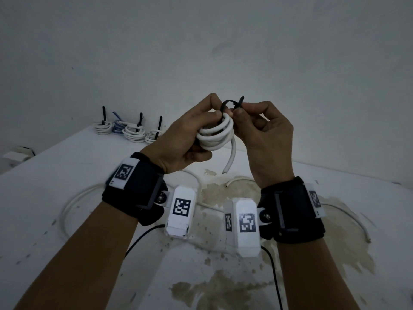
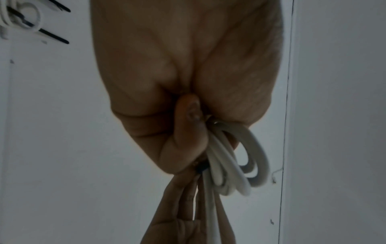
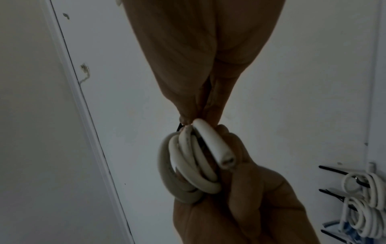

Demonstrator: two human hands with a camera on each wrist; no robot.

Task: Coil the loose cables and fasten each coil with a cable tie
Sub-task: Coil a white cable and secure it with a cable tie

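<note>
left hand (image 1: 190, 135) fingers grip white coil (image 1: 215, 136) | right hand (image 1: 266, 135) fingers pinch cable tie (image 1: 231, 104)

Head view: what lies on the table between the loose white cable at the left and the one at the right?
A brownish stain on the white table, and a white cable end lying on it; the wrists hide the rest.

In front of you is a white table (image 1: 67, 175), its top stained brownish from the centre to the lower right of the head view. At its far edge, upper left of the frame, four tied coils (image 1: 131, 132) sit in a row, three white and one blue, each with a black tie tail sticking up. Loose white cables (image 1: 73, 198) curve across the middle, and thin black wires (image 1: 143, 234) run to the bottom edge.
</note>
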